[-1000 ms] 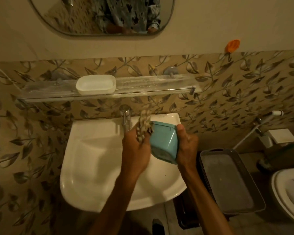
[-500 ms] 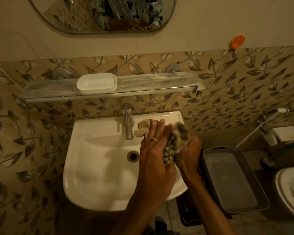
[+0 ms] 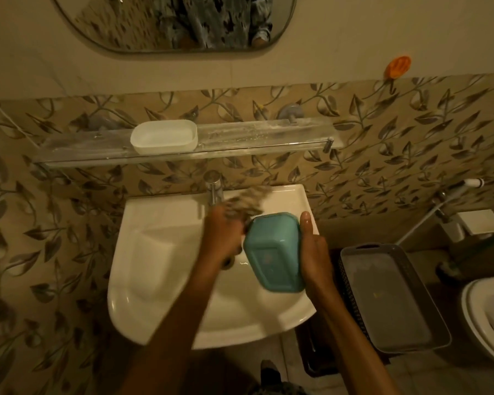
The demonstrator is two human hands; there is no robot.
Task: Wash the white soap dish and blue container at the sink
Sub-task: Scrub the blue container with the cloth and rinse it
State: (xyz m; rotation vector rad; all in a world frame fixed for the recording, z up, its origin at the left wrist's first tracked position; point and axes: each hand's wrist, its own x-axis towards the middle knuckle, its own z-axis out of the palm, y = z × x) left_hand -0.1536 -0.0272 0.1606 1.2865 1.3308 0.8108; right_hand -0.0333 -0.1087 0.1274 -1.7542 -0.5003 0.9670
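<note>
Fingers of the right hand [image 3: 314,253] clamp the blue plastic container [image 3: 273,252] over the white basin [image 3: 160,269], left hand [image 3: 223,238] gripping a mottled rag [image 3: 247,202], white oval soap dish [image 3: 163,136] apparently done on the shelf's left half.

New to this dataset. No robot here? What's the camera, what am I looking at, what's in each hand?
No robot: a person works bare-handed, and one wide-angle camera worn on the head looks forward and down, so the arms enter from the bottom edge. The right hand holds the blue container over the white sink, its base turned toward the camera. The left hand grips a mottled cloth, blurred by motion, against the container near the tap. The white soap dish sits on the glass shelf above the sink, below a mirror. A grey tray rests to the right of the sink, and part of a toilet shows at the far right.
</note>
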